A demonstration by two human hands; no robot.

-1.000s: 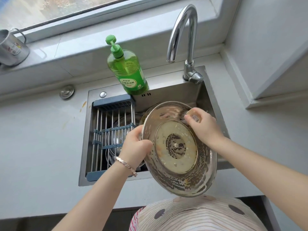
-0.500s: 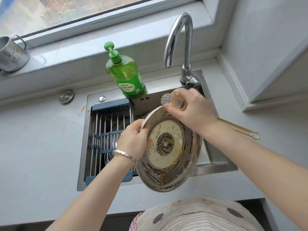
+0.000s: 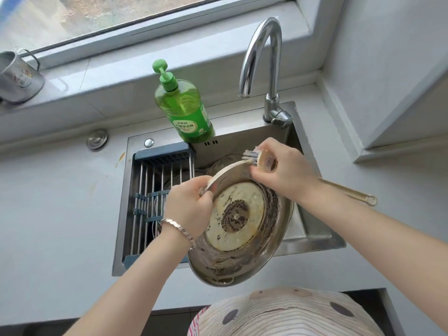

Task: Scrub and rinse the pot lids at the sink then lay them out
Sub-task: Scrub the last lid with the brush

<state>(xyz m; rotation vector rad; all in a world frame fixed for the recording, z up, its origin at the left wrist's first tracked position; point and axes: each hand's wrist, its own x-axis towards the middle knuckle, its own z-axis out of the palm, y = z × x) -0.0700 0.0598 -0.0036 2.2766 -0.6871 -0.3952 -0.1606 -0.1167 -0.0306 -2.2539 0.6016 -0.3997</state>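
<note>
A round steel pot lid (image 3: 242, 241), its underside stained and facing me, is tilted over the sink (image 3: 312, 236). My left hand (image 3: 188, 207) grips its upper left rim. My right hand (image 3: 281, 168) holds a scrubbing brush (image 3: 257, 160) near its head, bristles against the lid's top rim. The brush's long handle (image 3: 351, 194) sticks out to the right behind my wrist. More metal ware lies in the basin behind the lid, mostly hidden.
A blue-framed wire drain rack (image 3: 155, 190) spans the sink's left half. A green dish soap bottle (image 3: 184, 110) stands at the sink's back edge, with the curved faucet (image 3: 264, 59) to its right. A metal mug (image 3: 17, 78) sits on the windowsill. White counter surrounds the sink.
The lid has been tipped more upright and its top rim turned away. My right hand lifted from the lid's inside to the top rim, and the brush and handle came into view.
</note>
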